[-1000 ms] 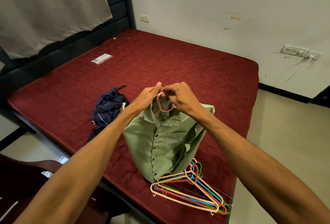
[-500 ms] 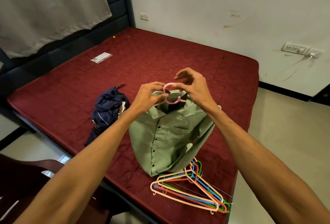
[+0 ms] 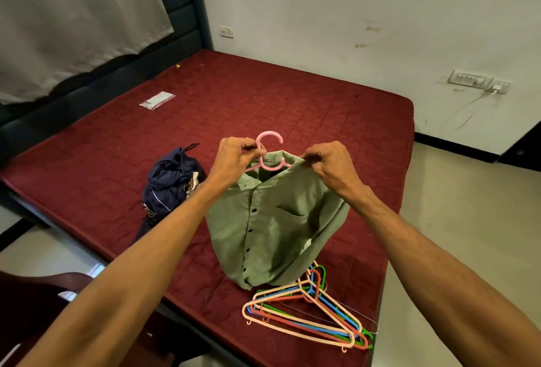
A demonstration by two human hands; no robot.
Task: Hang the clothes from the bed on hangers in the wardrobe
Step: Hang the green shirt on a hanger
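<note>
A green button-up shirt [image 3: 272, 226] hangs over the bed from a pink hanger [image 3: 268, 148], whose hook sticks out above the collar. My left hand [image 3: 234, 158] pinches the hanger's neck just below the hook. My right hand [image 3: 328, 164] grips the shirt's right shoulder fabric, pulled out to the side. The shirt's hem touches the maroon mattress [image 3: 263, 103]. A crumpled navy garment [image 3: 171, 185] lies on the mattress to the left of the shirt. A pile of several coloured hangers [image 3: 310, 311] lies on the mattress's near corner, below the shirt.
A dark headboard [image 3: 178, 12] and a grey curtain [image 3: 73, 15] are at the far left. A small clear packet [image 3: 156, 100] lies on the mattress. A dark wooden chair [image 3: 38, 308] stands at bottom left. White wall with a switch panel [image 3: 468, 79]; tiled floor on the right.
Both hands have lifted the shirt, and the hanger hook now stands clear above the collar. My right hand moved from the hook out to the shirt's right shoulder.
</note>
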